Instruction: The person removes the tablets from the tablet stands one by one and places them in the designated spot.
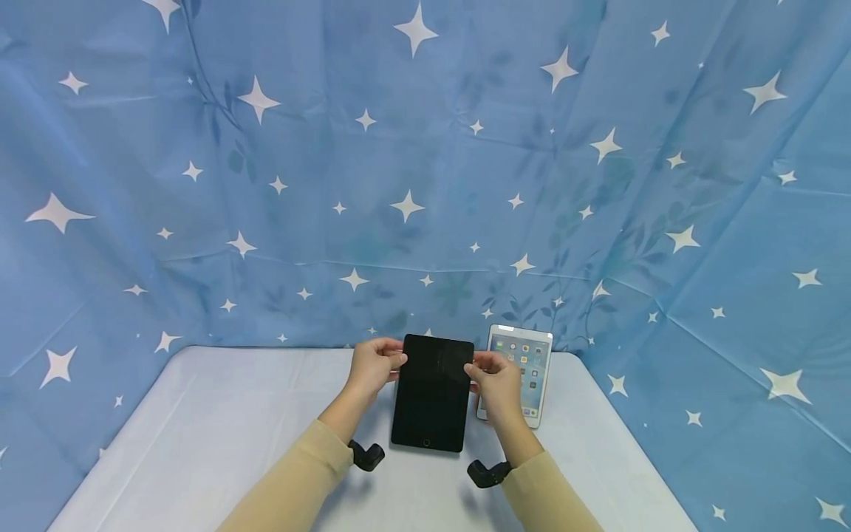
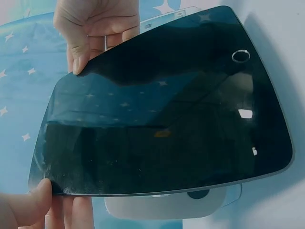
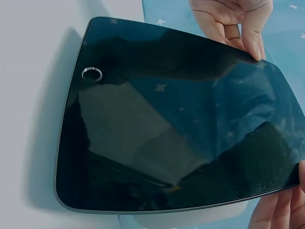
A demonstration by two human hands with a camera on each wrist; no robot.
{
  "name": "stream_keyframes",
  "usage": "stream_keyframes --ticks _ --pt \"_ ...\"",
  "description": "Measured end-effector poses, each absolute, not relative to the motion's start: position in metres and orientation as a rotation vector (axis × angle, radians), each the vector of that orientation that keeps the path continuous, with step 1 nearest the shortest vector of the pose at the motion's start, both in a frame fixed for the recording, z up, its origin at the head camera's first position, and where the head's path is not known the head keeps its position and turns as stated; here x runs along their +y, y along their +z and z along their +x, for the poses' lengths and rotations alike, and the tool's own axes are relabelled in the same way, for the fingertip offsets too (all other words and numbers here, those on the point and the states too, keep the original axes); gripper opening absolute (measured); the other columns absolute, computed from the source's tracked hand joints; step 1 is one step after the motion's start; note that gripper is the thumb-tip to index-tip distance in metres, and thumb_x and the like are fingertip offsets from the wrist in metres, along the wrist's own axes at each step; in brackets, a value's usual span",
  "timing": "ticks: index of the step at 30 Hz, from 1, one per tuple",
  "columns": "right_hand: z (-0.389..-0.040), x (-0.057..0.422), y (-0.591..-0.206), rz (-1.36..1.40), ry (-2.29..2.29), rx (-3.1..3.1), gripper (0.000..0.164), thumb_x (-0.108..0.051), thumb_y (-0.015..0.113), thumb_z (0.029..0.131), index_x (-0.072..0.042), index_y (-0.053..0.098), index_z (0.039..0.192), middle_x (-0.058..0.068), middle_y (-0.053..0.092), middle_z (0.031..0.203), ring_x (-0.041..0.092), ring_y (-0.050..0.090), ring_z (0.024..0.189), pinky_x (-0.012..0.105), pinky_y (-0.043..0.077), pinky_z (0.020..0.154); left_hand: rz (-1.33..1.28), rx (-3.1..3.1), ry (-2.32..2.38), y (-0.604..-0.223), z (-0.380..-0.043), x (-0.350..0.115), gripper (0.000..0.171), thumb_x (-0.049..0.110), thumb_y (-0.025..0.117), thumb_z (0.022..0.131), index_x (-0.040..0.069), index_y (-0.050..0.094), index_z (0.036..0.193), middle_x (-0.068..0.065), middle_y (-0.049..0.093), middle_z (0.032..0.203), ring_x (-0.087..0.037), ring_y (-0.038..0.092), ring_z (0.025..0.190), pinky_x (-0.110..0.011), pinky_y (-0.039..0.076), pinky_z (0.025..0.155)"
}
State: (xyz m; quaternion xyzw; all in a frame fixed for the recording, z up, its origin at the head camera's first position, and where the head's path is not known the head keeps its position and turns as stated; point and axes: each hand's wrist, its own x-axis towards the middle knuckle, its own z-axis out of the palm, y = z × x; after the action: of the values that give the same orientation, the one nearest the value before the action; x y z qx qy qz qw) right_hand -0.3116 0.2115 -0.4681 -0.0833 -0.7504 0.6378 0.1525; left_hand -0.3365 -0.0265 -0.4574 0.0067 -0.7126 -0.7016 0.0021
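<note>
A tablet with a black, dark screen [image 1: 432, 395] and a round home button is held between both hands, tilted up with its button end low, close over the table. My left hand [image 1: 372, 367] pinches its left edge near the top, thumb on the front and fingers behind. On the opposite edge my right hand [image 1: 500, 386] grips in the same way. Just behind the right hand, a white tablet [image 1: 528, 362] with a lit screen of app icons stands tilted, partly covered by that hand. Its white edge [image 2: 178, 14] also shows past the black tablet in the left wrist view.
The table has a white cover [image 1: 266, 414]. A blue curtain with white stars [image 1: 412, 185] hangs behind it and along both sides. Below the black tablet in the left wrist view, a pale rounded object [image 2: 143, 210] shows, mostly hidden.
</note>
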Motion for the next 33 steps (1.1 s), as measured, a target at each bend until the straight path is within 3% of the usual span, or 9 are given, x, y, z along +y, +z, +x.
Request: stream_keyframes --ticks 12,33 --pt "-0.3 0.211 -0.476 -0.242 1.852 -2.209 0.017 -0.004 0.079 0.096 -0.001 0.075 0.112 0.008 0.069 0.096 0.018 0.069 0.079 0.028 0.064 0.062 0.054 -2.289 -2.207 -0.471 -0.327 -0.031 0.022 0.007 0.075 0.1 0.007 0.079 0.121 -0.011 0.075 0.105 -0.016 0.072 0.081 -0.032 0.066 0.07" --pt "-0.281 0.203 -0.49 -0.315 1.925 -2.275 0.018 -0.001 0.079 0.094 0.002 0.072 0.11 0.003 0.065 0.084 0.015 0.065 0.071 0.03 0.063 0.058 0.096 -2.298 -2.219 -0.493 -0.303 -0.037 0.021 0.003 0.075 0.097 0.0 0.078 0.118 -0.012 0.075 0.096 -0.014 0.068 0.07 -0.025 0.06 0.057"
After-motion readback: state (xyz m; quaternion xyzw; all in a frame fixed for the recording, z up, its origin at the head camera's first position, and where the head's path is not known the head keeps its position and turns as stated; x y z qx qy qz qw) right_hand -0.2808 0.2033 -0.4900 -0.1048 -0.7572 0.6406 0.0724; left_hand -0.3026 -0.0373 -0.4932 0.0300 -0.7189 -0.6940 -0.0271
